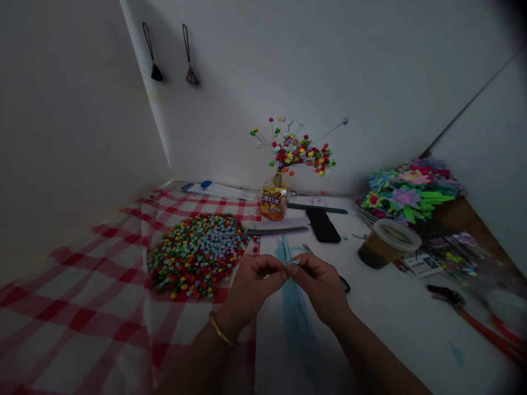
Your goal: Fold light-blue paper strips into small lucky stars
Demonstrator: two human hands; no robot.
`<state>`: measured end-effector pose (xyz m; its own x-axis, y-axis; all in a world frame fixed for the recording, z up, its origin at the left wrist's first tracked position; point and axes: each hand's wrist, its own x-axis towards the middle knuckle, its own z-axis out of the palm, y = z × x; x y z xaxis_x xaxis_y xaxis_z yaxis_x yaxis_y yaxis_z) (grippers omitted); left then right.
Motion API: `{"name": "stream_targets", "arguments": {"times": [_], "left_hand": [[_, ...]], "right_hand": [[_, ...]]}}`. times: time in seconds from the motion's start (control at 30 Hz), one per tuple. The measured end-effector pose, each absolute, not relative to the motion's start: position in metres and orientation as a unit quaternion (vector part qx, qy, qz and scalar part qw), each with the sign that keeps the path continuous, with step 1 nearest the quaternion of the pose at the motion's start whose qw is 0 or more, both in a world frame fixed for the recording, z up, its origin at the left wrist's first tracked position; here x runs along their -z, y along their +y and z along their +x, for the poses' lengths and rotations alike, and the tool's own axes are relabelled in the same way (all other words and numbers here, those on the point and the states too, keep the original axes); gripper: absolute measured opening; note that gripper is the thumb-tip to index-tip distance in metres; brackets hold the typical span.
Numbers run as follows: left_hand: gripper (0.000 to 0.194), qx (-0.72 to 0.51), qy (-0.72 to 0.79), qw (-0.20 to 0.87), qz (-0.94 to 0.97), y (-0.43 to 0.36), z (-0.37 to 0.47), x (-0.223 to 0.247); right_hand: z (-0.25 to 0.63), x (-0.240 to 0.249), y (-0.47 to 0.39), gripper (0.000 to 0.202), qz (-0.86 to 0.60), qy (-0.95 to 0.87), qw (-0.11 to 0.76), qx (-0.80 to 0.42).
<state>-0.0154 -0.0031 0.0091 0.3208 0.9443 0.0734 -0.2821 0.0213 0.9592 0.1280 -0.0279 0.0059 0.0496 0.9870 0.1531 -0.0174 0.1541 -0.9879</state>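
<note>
My left hand (pixel 256 285) and my right hand (pixel 323 286) meet fingertip to fingertip, pinching a small light blue paper strip (pixel 293 263) between them. Most of the strip is hidden by the fingers. Under and below the hands, a bundle of long light blue paper strips (pixel 293 315) lies on the white tabletop. Partly covered by my right hand, a pair of scissors shows its black handle (pixel 346 284) and its blade tips. To the left of my left hand is a large heap of small, many-coloured folded paper stars (pixel 201 252).
A red-and-white checked cloth (pixel 102 312) covers the left side. Behind the hands stand a bottle (pixel 274 202) of star-tipped stems and a black phone (pixel 323 225). At right are a lidded plastic cup (pixel 381 249), fluffy flowers (pixel 407 192) and pliers (pixel 447 295).
</note>
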Motion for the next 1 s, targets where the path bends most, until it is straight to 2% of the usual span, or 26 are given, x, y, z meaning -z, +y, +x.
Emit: {"name": "stream_targets", "arguments": {"times": [0.53, 1.0], "left_hand": [[0.010, -0.507, 0.304, 0.666, 0.455, 0.000, -0.018, -0.004], [0.008, -0.520, 0.278, 0.688, 0.424, 0.000, -0.017, 0.000]], "right_hand": [[0.126, -0.013, -0.029, 0.015, -0.472, -0.478, 0.549, -0.497], [0.127, -0.017, -0.031, 0.011, -0.486, -0.575, 0.495, -0.433]]}}
